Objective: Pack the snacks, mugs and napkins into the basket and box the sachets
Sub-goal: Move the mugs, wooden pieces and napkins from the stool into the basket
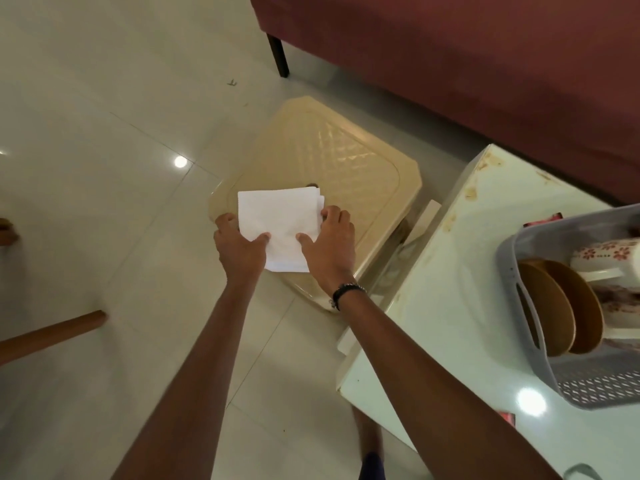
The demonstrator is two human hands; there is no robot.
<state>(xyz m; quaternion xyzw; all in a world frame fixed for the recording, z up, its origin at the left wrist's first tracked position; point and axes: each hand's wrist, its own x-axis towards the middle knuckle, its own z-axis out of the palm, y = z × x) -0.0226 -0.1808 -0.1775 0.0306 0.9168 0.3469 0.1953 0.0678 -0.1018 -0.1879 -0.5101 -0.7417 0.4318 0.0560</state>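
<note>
We have the stack of white napkins between our two hands, lying on the beige plastic stool straight ahead of us. Our left hand grips the stack's left edge, thumb on top and fingers curled out of sight underneath or along the side. Our right hand grips the right edge the same way, thumb pressed on the near part of the top sheet and fingertips hooked over the far right corner. Both hands are closed on the paper, not flat.

What the next move turns on, as we judge it, is where the grey basket lies: well off to the right of both hands and nearer to us, up on the white table, which stands higher than the stool. The right hand is the nearer one to it. The stack is roughly square, turned slightly so that its near edge runs down to the right.

The basket is cut off by the right edge, so we cannot see how much room is left. Inside, brown plates stand on edge beside a flower-patterned mug. We cannot count the napkins, and a small dark thing just beyond the stack is too hidden to name. No sachets or box are in view.
</note>
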